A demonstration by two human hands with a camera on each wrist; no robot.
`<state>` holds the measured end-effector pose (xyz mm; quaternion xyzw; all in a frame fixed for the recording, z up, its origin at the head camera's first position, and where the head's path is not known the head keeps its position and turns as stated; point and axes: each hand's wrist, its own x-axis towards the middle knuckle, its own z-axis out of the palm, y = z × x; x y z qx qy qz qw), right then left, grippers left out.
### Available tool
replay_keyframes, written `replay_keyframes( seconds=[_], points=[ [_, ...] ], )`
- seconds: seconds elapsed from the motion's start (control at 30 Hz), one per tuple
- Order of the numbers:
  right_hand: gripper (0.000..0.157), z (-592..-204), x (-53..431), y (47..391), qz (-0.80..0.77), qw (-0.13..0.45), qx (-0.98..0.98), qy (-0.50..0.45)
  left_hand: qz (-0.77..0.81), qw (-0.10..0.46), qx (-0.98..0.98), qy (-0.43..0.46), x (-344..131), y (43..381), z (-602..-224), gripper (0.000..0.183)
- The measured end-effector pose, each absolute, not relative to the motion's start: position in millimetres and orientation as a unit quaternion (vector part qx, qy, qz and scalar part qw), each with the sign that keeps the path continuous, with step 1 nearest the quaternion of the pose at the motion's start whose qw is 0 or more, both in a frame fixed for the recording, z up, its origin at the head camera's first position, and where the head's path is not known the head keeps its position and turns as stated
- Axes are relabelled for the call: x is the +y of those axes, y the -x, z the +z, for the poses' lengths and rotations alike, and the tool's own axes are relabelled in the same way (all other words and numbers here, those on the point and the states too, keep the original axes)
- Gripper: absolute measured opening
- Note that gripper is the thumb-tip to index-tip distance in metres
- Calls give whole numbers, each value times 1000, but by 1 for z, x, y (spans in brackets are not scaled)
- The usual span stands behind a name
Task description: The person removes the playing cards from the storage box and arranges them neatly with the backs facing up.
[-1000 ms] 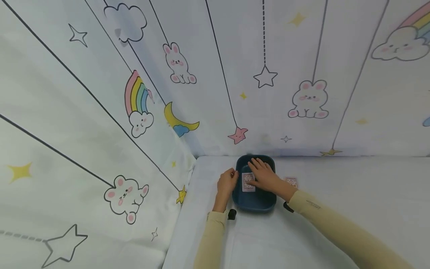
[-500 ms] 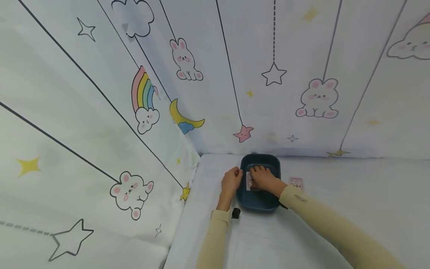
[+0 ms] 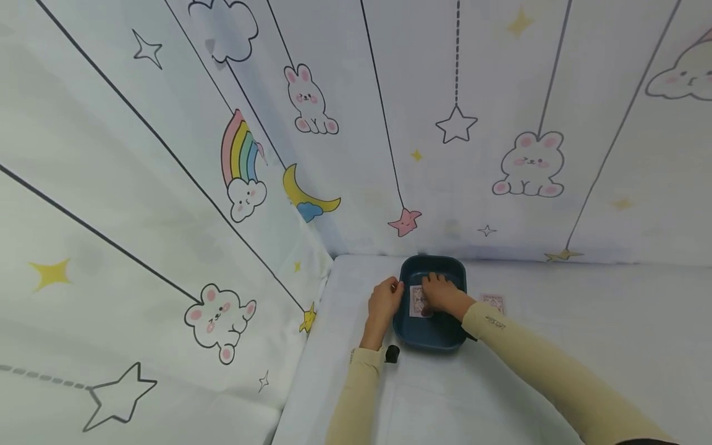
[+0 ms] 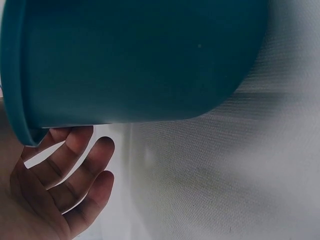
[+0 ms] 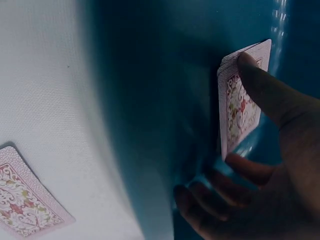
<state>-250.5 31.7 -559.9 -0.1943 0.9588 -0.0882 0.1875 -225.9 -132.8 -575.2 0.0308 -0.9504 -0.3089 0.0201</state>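
A dark teal plastic basin [image 3: 435, 339] stands on the white table. Inside it lies a small stack of playing cards [image 5: 242, 105], backs up with a red floral pattern and slightly fanned at one edge. My right hand [image 3: 445, 293] is in the basin and pinches the stack, thumb across the card backs and index fingertip at an edge. At the basin's left side, my left hand [image 3: 385, 303] holds the rim. The left wrist view shows its fingers [image 4: 96, 156] bent against the outer wall, with the thumb hidden.
Another playing card [image 5: 27, 197] lies face down on the table [image 3: 534, 352], just right of the basin. Behind the basin rises a white curtain [image 3: 356, 154] printed with rabbits and stars. It continues along the left side.
My right hand has gone from spread fingers over the basin to bent fingers on the card stack. My left hand stays at the rim. The head view has shifted slightly.
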Motion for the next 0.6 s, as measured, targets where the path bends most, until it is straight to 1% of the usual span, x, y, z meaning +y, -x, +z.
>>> replay_keyframes(
  seconds=[0.1,0.17,0.27,0.37,0.47,0.6],
  points=[
    [95,-559,32,250,-98,168,964,180,-306,23,-951,-32,-132,226,-575,25],
    [93,-558,32,249,-110,155,968,166,-306,25,-951,-32,-131,226,-575,25],
    [81,-558,33,250,-141,142,969,146,-307,26,-951,-34,-131,225,-576,25],
    [70,-559,35,251,-181,148,963,137,-306,29,-951,-32,-131,224,-575,25],
    [63,-558,40,253,-220,159,951,145,-305,31,-951,-30,-131,224,-575,25],
    [42,-556,49,253,-274,164,932,172,-303,27,-952,-30,-132,225,-576,25]
  ],
)
